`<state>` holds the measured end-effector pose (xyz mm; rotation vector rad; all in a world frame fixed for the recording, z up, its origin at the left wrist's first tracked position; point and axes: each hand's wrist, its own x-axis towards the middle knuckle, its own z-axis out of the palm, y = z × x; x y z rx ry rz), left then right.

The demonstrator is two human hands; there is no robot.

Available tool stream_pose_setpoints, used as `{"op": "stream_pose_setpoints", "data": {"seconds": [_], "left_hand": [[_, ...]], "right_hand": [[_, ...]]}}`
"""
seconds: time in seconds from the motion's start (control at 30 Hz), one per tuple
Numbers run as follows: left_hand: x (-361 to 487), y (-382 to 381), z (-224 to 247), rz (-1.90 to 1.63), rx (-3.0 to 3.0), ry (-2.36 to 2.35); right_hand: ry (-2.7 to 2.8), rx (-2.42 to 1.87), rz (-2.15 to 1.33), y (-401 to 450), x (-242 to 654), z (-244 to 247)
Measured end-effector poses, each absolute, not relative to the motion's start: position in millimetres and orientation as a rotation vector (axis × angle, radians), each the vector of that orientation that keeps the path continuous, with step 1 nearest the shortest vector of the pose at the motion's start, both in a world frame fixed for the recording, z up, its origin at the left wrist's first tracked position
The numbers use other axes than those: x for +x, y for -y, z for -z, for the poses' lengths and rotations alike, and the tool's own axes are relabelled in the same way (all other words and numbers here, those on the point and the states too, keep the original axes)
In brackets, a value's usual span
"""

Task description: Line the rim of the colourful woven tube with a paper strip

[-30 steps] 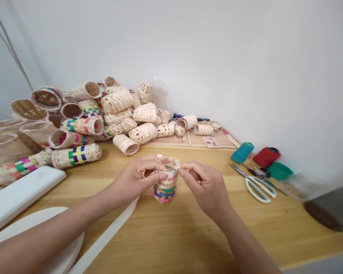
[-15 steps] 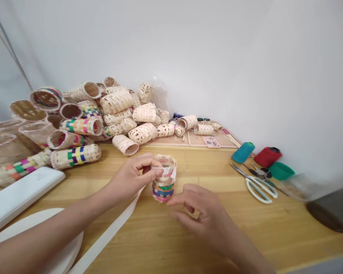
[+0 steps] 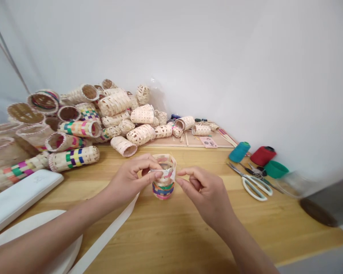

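A small woven basket (image 3: 163,188) with pink, blue, orange and green bands stands upright on the table in front of me. My left hand (image 3: 144,173) pinches its near left rim between thumb and fingers. A white strip (image 3: 114,230) runs from under that hand down to the lower left. Along part of the rim is a white edging; how it is fixed there I cannot tell. My right hand (image 3: 201,190) is at the basket's right side, thumb and forefinger almost together by the rim. Whatever may be between those fingertips is too small to make out.
Many woven baskets (image 3: 114,102) are heaped at the back left. A white box (image 3: 25,198) and a round white disc (image 3: 71,243) lie at the left. Scissors (image 3: 254,186), blue thread (image 3: 239,152), red thread (image 3: 263,156) and a green cup (image 3: 276,169) are to the right.
My right hand has risen from the basket's lower right side to its rim, and its fingers have closed together. The left hand keeps its hold on the rim.
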<state>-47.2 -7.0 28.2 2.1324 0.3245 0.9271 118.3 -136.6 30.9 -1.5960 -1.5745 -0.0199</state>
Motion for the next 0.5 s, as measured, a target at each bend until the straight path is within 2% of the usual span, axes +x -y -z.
{"op": "stream_pose_setpoints", "data": {"seconds": [0.2, 0.37, 0.5], "left_hand": [[-48, 11, -30, -1.019, 2.25, -0.263], [-50, 6, -32, -1.084, 2.246, -0.391], [-50, 3, -31, -1.012, 2.107, -0.443]], "right_hand": [[1.563, -1.636, -0.039, 125, 106, -33], [1.492, -1.562, -0.719, 134, 111, -36], [1.381, -1.488, -0.868, 144, 121, -42]]}}
